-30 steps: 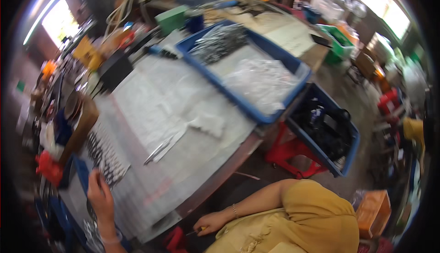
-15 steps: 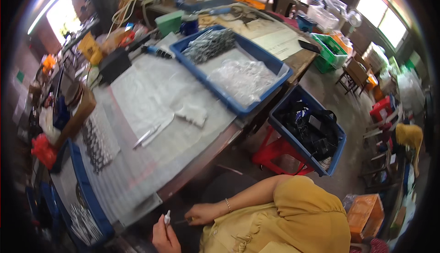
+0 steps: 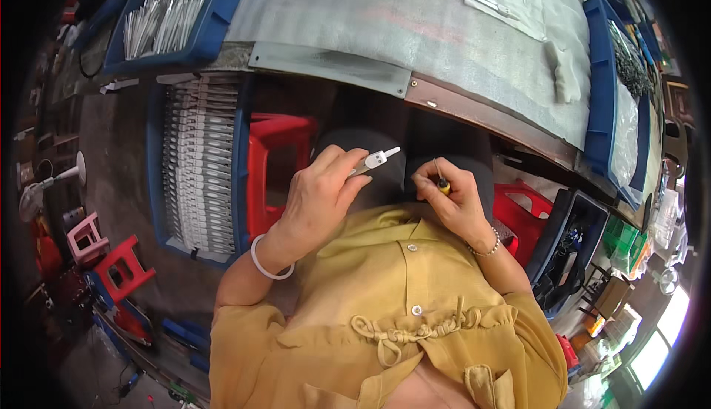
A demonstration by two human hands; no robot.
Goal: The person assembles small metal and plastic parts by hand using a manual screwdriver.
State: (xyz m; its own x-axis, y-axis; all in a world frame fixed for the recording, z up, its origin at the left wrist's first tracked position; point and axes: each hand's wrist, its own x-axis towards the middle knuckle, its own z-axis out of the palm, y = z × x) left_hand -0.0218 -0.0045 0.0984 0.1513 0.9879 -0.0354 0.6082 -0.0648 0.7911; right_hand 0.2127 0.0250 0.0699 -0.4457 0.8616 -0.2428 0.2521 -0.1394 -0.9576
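My left hand (image 3: 317, 190) pinches a small grey-and-white device (image 3: 375, 160) with a narrow white tip; two small dark dots show on its pale end. Most of its body is hidden in my fingers. In my right hand (image 3: 453, 194) is a small screwdriver (image 3: 444, 185) with a yellow and black handle, its thin shaft angled up and left. Screwdriver and device are apart, both above my dark-clothed lap. A slim silver-and-white pen-like piece (image 3: 481, 0) lies on the worktable (image 3: 333, 16) ahead, with a crumpled white piece (image 3: 563, 72) farther right.
At left, a blue crate (image 3: 243, 164) holds packed rows of white pieces beside a red stool (image 3: 275, 131). A blue tray (image 3: 211, 35) of thin silvery rods stands on the table's left. Another blue tray (image 3: 598, 90) sits right, above a dark-filled blue bin (image 3: 544, 235).
The view has swung down and left, bringing both hands to the middle. The device and screwdriver now show clearly, as does the crate at left.
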